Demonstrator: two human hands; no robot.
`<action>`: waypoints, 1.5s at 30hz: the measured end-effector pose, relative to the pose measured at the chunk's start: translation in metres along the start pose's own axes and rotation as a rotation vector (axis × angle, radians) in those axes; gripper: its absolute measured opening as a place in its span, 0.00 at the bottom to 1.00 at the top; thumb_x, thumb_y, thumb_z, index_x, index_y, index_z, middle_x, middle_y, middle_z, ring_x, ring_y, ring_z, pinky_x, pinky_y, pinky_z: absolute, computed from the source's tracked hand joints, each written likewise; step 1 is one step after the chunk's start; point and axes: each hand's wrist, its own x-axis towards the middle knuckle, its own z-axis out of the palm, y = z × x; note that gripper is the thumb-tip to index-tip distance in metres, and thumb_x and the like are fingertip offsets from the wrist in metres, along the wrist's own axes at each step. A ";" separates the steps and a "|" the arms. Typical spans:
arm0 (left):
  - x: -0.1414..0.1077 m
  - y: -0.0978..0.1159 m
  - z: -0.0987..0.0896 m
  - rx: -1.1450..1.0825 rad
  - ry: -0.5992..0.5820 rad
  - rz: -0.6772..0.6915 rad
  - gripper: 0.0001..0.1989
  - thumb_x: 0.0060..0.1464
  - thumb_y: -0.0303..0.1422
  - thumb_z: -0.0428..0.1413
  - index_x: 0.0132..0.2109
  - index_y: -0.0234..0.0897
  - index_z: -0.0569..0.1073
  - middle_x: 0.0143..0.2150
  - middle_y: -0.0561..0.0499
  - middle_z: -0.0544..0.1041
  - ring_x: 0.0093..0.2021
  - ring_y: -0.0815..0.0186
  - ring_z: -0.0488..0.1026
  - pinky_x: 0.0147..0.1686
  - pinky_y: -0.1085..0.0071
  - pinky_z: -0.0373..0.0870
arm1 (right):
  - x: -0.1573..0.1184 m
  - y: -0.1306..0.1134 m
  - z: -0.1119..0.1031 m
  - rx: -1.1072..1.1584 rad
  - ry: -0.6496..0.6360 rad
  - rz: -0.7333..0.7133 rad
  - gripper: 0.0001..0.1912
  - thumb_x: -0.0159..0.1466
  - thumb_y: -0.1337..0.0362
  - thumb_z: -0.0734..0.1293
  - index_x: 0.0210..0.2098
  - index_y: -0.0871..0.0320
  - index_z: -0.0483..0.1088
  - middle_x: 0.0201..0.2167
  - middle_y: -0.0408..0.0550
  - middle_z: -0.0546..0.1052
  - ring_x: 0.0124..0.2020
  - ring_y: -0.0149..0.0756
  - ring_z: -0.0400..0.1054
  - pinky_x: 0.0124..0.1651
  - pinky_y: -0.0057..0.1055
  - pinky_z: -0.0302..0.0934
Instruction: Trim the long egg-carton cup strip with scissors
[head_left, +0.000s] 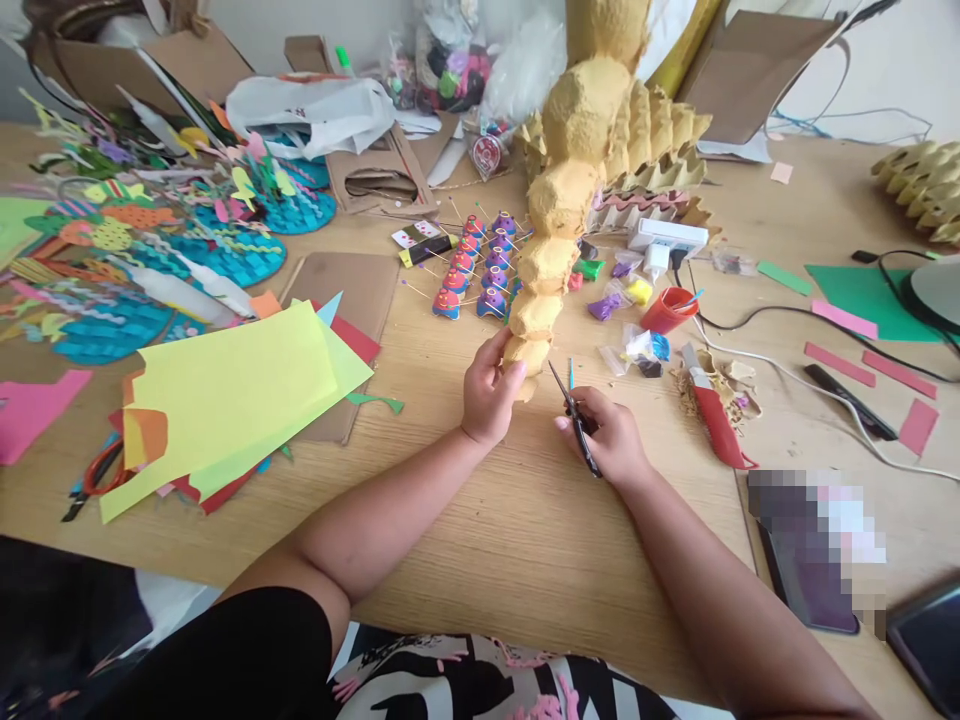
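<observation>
Head view gives me both hands over the middle of the table (442,560), toward its near edge. My left hand (489,392) pinches the near end of the yellow strip (551,260), thumb and fingers on either side. It runs away toward the table's far edge and leaves the frame at the top (I cannot tell whether it rests on the wood or is lifted). My right hand (611,435) is closed around the black scissors (576,418); their tips point at the strip's right side, near but apart. How far the blades are parted, I cannot tell.

My worry is the left thumb: it sits close to the tips, so a slip could nick it. A hard pinch could crush or tear the thin-looking wall. If the strip swings left, it could knock the purple figures (496,262) just beside it; swung right, it could reach the red pot (670,310).
</observation>
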 end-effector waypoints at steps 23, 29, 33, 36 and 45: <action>0.000 -0.003 0.002 0.078 0.043 0.142 0.25 0.59 0.47 0.67 0.58 0.43 0.72 0.50 0.46 0.82 0.47 0.64 0.80 0.45 0.70 0.79 | 0.005 -0.006 -0.001 -0.381 0.149 0.114 0.28 0.67 0.37 0.62 0.47 0.53 0.75 0.26 0.46 0.80 0.25 0.39 0.71 0.31 0.31 0.56; 0.004 -0.001 0.002 0.125 0.099 0.248 0.24 0.59 0.45 0.67 0.57 0.43 0.73 0.44 0.50 0.78 0.45 0.66 0.78 0.43 0.72 0.77 | 0.004 -0.005 -0.001 -0.357 0.128 0.113 0.27 0.67 0.38 0.62 0.47 0.53 0.75 0.26 0.46 0.80 0.25 0.38 0.70 0.31 0.31 0.57; 0.007 0.001 0.003 0.125 0.123 0.293 0.22 0.60 0.44 0.66 0.57 0.43 0.72 0.43 0.51 0.78 0.44 0.67 0.78 0.43 0.72 0.77 | 0.002 -0.005 -0.001 -0.340 0.102 0.095 0.24 0.67 0.39 0.64 0.46 0.52 0.75 0.26 0.45 0.79 0.25 0.37 0.69 0.31 0.31 0.57; 0.008 0.001 0.003 0.137 0.144 0.296 0.23 0.60 0.45 0.66 0.57 0.43 0.71 0.42 0.52 0.78 0.44 0.67 0.79 0.44 0.70 0.76 | 0.002 -0.005 -0.001 -0.315 0.089 0.075 0.23 0.66 0.40 0.64 0.45 0.53 0.74 0.26 0.44 0.79 0.24 0.36 0.69 0.30 0.30 0.57; 0.006 0.000 0.003 0.124 0.163 0.207 0.31 0.58 0.51 0.66 0.62 0.46 0.66 0.45 0.51 0.77 0.46 0.65 0.78 0.47 0.67 0.76 | 0.003 -0.006 -0.002 -0.268 0.067 0.078 0.25 0.67 0.38 0.64 0.44 0.53 0.74 0.26 0.45 0.79 0.25 0.36 0.70 0.32 0.31 0.61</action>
